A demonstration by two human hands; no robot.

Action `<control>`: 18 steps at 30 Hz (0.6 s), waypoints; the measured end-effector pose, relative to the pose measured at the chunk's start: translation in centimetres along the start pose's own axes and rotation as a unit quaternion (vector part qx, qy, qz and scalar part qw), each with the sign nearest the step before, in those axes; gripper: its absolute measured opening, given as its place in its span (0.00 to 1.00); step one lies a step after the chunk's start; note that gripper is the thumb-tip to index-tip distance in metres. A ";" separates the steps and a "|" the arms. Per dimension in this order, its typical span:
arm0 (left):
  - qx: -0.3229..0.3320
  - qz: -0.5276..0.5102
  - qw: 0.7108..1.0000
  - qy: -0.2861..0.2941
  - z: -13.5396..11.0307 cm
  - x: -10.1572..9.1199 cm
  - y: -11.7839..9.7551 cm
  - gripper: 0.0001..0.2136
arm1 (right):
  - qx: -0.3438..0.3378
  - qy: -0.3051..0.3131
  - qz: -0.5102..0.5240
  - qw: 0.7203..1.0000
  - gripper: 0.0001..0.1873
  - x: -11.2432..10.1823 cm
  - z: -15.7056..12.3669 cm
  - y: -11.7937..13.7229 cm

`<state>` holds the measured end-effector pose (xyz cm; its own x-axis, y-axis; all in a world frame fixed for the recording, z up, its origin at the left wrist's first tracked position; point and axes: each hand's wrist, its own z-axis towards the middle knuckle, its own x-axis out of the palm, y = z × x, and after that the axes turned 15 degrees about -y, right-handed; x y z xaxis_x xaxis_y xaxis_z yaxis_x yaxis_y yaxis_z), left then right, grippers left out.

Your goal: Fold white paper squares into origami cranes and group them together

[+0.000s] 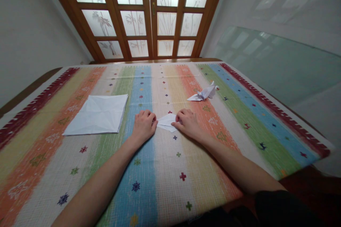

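Between my hands lies a small folded piece of white paper [167,122], a pointed kite-like shape resting on the tablecloth. My left hand [144,124] pinches its narrow left tip between thumb and fingers. At the opposite end, my right hand [188,123] grips the wider side, with its fingers curled and the thumb pressed to the paper. The fingertips partly cover both ends. Beyond my right hand stands a folded white paper crane [204,93]. A stack of square white paper sheets [97,115] with crease marks lies to the left of my left hand.
A striped, patterned tablecloth [176,184] covers the table, whose wooden edge [32,87] shows at the left. Wooden doors with frosted panes [151,17] stand behind the far edge. A pale glass panel [277,60] is on the right wall.
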<state>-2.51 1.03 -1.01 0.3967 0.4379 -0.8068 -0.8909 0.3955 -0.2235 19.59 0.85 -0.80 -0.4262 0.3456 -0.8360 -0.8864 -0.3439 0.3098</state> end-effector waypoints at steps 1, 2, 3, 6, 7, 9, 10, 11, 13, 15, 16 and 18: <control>-0.001 -0.019 1.000 0.001 0.1 0.0 0.3 0.05 | 0.009 0.004 0.000 1.000 0.11 -0.1 0.1 -0.3; 0.004 -0.042 0.999 0.002 0.1 0.1 0.7 0.04 | 0.018 0.008 0.001 1.000 0.11 -0.3 0.2 -0.6; 0.013 -0.065 0.998 0.002 0.1 0.1 1.0 0.05 | 0.024 0.012 0.005 1.000 0.12 -0.4 0.3 -0.8; 0.074 -0.112 0.991 0.006 0.1 0.0 1.2 0.10 | 0.016 0.014 0.022 1.000 0.17 -0.5 0.4 -1.2; 0.101 -0.118 0.988 0.014 0.0 0.0 1.0 0.10 | 0.006 0.013 0.027 1.000 0.20 -0.4 0.4 -1.3; 0.160 -0.119 0.979 0.042 -0.1 -0.3 0.2 0.11 | -0.020 0.018 0.048 0.999 0.24 -0.2 0.4 -1.3; 0.185 -0.115 0.974 0.062 -0.2 -0.4 -0.3 0.11 | -0.033 0.025 0.063 0.997 0.26 -0.1 0.4 -1.2; 0.203 -0.108 0.970 0.078 -0.3 -0.5 -0.8 0.11 | -0.045 0.033 0.079 0.995 0.27 0.1 0.4 -1.1; 0.224 -0.085 0.967 0.091 -0.3 -0.8 -1.6 0.11 | -0.062 0.050 0.105 0.991 0.29 0.6 0.4 -0.9; 0.233 -0.060 0.966 0.091 -0.3 -0.9 -2.2 0.10 | -0.065 0.055 0.115 0.990 0.31 1.1 0.5 -0.6; 0.235 -0.049 0.966 0.092 -0.3 -0.9 -2.4 0.10 | -0.060 0.052 0.118 0.990 0.32 1.3 0.6 -0.5; 0.236 -0.034 0.966 0.097 -0.4 -0.9 -2.8 0.10 | -0.042 0.035 0.126 0.991 0.30 1.7 0.7 -0.3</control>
<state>-0.47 -0.77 0.16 0.3615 0.2568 -0.8963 -0.6455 0.7626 -0.0418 19.00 2.16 -2.00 -0.6154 0.1797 -0.7674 -0.7343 -0.4846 0.4754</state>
